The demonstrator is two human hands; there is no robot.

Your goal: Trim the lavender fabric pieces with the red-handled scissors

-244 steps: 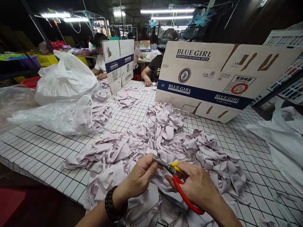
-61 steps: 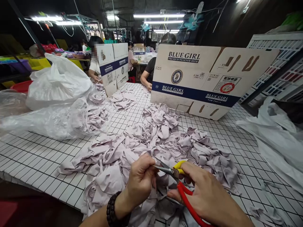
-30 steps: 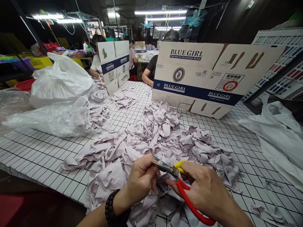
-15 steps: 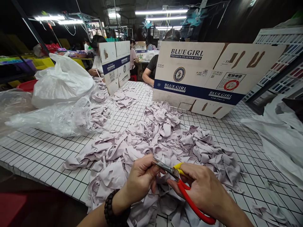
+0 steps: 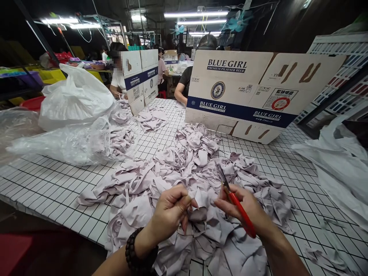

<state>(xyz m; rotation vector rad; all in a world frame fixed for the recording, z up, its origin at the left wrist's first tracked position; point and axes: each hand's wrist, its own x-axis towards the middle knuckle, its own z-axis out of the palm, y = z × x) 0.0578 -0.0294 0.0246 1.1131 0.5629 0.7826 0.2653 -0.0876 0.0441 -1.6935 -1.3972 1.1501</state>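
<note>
My left hand (image 5: 171, 209), with a dark bead bracelet (image 5: 140, 249) at the wrist, is closed in a pinch on a pale lilac fabric piece (image 5: 199, 198). Most of that piece blends into the heap behind it. A pair of scissors (image 5: 239, 212) with red on its handle is in my right hand (image 5: 244, 205). Its blades point up and away, apart from the left hand. Both hands are over a large heap of pale lilac fabric pieces (image 5: 143, 184) on the table.
A checked cloth (image 5: 66, 184) covers the table. Cardboard panels (image 5: 230, 84) stand at the back, with people working behind them. White plastic bags (image 5: 76, 99) lie on the left, and another bag (image 5: 339, 161) on the right. Fabric scraps (image 5: 324, 258) lie at the lower right.
The scissors have moved away from my left fingers to the right and turned to point upward. My left hand stays nearly in place, still pinched.
</note>
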